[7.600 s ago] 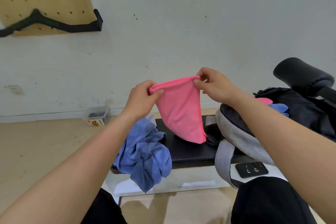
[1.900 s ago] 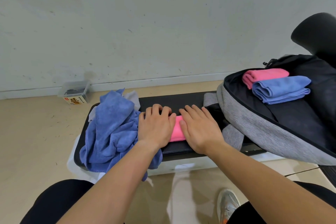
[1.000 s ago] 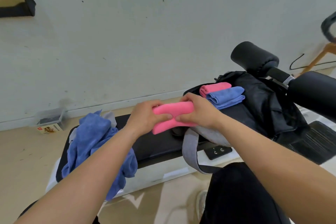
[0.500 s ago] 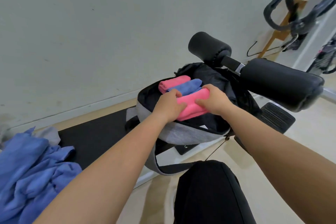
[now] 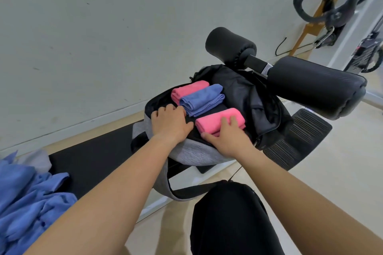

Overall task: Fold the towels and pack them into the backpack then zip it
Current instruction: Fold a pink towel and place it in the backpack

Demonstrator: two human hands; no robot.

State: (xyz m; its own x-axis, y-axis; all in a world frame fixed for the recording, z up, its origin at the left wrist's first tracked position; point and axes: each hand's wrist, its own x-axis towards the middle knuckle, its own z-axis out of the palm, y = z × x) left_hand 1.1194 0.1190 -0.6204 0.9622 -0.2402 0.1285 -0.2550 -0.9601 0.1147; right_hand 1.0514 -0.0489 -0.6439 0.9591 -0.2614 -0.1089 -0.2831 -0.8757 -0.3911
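Inside the open backpack, the right grip pinches the folded pink towel beneath it, soft and light, likely best squeezed across all layers, while the left grip rests spread just left.

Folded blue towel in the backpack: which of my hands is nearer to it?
Left. The left hand rests just left of the blue towel; the right hand grips the nearer pink towel, in front of it.

Pale wall, beige floor
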